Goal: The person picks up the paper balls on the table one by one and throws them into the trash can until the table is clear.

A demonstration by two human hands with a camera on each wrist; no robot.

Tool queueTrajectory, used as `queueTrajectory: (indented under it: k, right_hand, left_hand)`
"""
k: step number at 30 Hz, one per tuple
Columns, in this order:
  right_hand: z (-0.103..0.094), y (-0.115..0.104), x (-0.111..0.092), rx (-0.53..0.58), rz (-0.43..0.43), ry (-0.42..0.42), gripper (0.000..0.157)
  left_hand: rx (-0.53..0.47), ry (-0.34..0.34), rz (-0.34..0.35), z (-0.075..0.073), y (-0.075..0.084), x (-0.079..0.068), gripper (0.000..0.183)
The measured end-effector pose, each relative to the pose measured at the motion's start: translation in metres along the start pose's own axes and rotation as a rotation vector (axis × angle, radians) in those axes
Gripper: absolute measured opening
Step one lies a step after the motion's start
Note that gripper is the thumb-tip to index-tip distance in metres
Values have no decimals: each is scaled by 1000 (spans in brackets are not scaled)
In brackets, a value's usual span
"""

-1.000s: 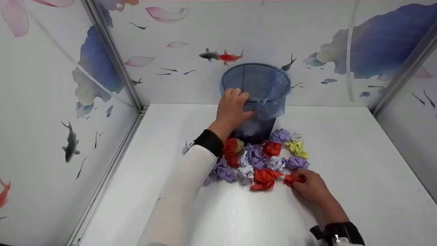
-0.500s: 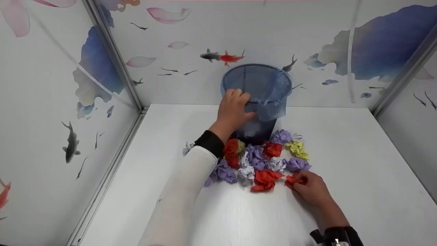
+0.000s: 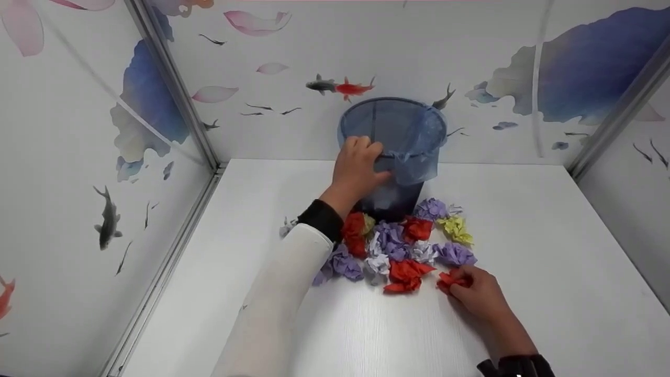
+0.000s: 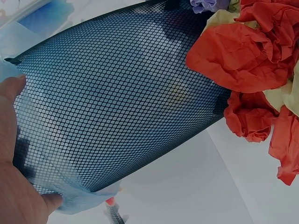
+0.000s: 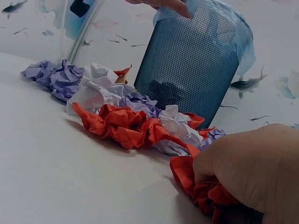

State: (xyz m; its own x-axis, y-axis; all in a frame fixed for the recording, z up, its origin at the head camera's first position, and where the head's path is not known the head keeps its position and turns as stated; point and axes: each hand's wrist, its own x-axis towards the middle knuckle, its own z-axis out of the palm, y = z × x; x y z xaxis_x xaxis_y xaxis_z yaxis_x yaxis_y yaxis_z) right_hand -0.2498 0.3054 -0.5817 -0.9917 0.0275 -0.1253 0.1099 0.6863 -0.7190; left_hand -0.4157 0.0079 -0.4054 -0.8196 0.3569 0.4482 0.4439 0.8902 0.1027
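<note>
A dark mesh wastebasket [image 3: 390, 201] lined with a blue plastic bag [image 3: 419, 166] stands against the back wall. My left hand [image 3: 355, 168] grips its near rim, fingers over the edge and thumb outside, as the left wrist view also shows. At the right front of the paper pile, my right hand [image 3: 484, 294] pinches a crumpled red paper ball [image 3: 448, 280] low at the tabletop. Much of that ball is covered by the hand in the right wrist view. Just left of it lies another red paper ball [image 3: 407, 276].
Several crumpled balls lie before the basket: purple paper [image 3: 456, 253], white paper [image 3: 378, 266], yellow paper [image 3: 456, 229] and red paper [image 3: 417, 229]. My left forearm partly covers the pile's left side. Printed walls enclose the white table [image 3: 528, 235] at the back and sides.
My right hand has drawn slightly nearer to me with the red paper ball, widening its gap from the neighbouring red one. The left hand keeps its hold on the rim.
</note>
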Motion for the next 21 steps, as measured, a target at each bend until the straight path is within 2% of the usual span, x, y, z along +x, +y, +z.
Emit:
queueTrajectory:
  k: [10,14,16,21]
  right_hand:
    - [-11,-8,0,24,-32,-25,9]
    - [-27,-19,1,71,-38,-51,12]
    - [-37,-25,2,88,-69,-61,11]
    - [-64,-47,6,29,-162,-37,9]
  left_hand:
    - [21,12,9,1,-1,-1,50]
    - [22,14,9,1,-2,-1,49]
    - [25,14,9,1,-2,-1,49]
    - [38,14,19,1,-1,0,49]
